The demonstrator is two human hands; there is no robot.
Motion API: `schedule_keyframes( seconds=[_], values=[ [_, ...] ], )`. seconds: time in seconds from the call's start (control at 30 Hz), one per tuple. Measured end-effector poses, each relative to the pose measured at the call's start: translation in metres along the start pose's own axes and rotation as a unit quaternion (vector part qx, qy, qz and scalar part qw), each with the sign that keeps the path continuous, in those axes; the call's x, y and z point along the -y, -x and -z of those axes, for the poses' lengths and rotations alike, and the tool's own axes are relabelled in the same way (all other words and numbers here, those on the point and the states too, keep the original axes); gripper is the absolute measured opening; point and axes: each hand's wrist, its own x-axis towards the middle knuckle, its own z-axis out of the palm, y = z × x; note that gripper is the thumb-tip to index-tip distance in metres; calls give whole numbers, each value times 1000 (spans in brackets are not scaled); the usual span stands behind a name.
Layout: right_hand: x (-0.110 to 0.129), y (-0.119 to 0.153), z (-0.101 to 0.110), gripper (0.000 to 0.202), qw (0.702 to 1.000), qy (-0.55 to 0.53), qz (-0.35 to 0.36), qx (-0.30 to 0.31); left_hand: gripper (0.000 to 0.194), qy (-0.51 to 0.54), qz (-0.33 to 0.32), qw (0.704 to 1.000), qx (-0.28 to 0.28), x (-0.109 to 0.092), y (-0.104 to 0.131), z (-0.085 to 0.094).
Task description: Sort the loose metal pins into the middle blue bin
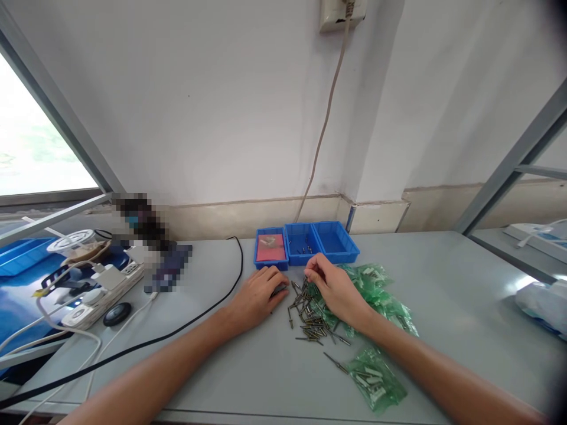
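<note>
Our left hand (260, 295) lies palm down on the table (230, 366), its grip loosely open beside the pins (312, 327); our right hand (330, 287) bends over them, fingertips closed together. Blue bins (335, 241) stand just beyond, green bags (376, 378) crowd our right forearm, and we cannot make out anything pinched in our right fingertips.

Bare left hand (257, 298), bare right hand (336, 290), seemingly slim fingers (266, 276), narrow wrists (227, 321), bare left forearm (172, 360), bare right forearm (425, 366), both smooth, tapered, broader towards the elbows
</note>
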Motion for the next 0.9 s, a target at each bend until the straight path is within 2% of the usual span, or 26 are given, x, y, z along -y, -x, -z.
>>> schedule_keyframes(
  seconds=[0.13, 0.27, 0.5, 0.63, 0.9],
  values=[
    [1, -1, 0, 19, 994, -100, -44, -28, 11, -53, 2, 999, -9, 0, 0, 1],
    [4, -3, 2, 20, 983, -174, -46, -34, 15, -70, 9, 998, -4, 0, 0, 0],
    [2, -4, 1, 32, 975, -209, -69, -16, 12, -32, 27, 999, 2, 1, 0, -1],
    [2, -5, -1, 35, 966, -246, -73, -20, 10, -23, 12, 1000, 6, 2, 0, -1],
    [0, -5, -2, 33, 966, -245, -76, -26, 9, -12, 2, 1000, 3, 4, 1, -3]
  ],
)
